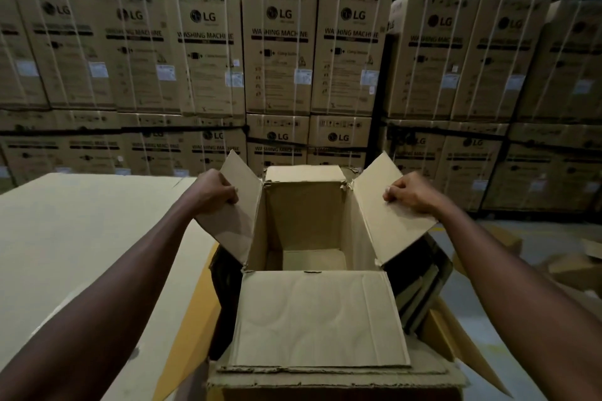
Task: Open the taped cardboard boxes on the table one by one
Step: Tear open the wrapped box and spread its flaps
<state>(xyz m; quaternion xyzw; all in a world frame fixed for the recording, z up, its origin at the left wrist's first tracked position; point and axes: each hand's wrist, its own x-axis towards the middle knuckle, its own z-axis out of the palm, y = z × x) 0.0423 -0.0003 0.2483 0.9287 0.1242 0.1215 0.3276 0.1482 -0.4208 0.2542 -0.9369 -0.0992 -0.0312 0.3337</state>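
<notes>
Both hands, left hand (217,190) and right hand (411,193), are pinching the side flaps of the opened brown cardboard box (306,218); overstretched flaps could be torn at the creases.

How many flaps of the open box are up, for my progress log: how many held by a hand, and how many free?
Held flaps: 2, the left flap gripped by the left hand and the right flap by the right hand
Free flaps: 2, the near flap and the far flap
Total: 4
</notes>
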